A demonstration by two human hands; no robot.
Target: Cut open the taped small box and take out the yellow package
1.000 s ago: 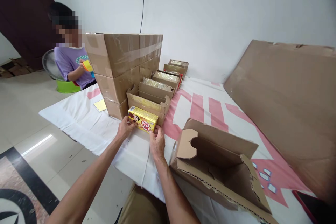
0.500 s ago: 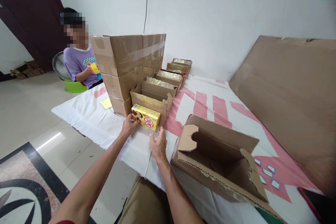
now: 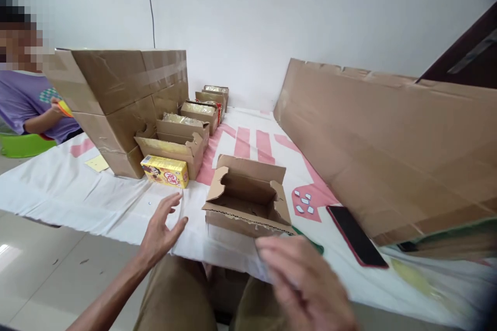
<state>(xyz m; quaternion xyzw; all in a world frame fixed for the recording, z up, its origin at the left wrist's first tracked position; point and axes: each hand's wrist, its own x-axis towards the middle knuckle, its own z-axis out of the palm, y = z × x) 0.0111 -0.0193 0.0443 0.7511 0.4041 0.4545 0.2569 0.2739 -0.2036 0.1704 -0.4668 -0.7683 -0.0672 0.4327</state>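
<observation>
Lying beyond both empty hands, the yellow carton.

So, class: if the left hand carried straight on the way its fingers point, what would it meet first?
Probably the yellow carton. The open left hand points up and slightly right over the white sheet; depth is uncertain.

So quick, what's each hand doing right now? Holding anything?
Left hand: open, fingers spread, empty, hovering near the yellow box but not touching it.
Right hand: blurred, looks open and empty, near the open cardboard box.
</observation>
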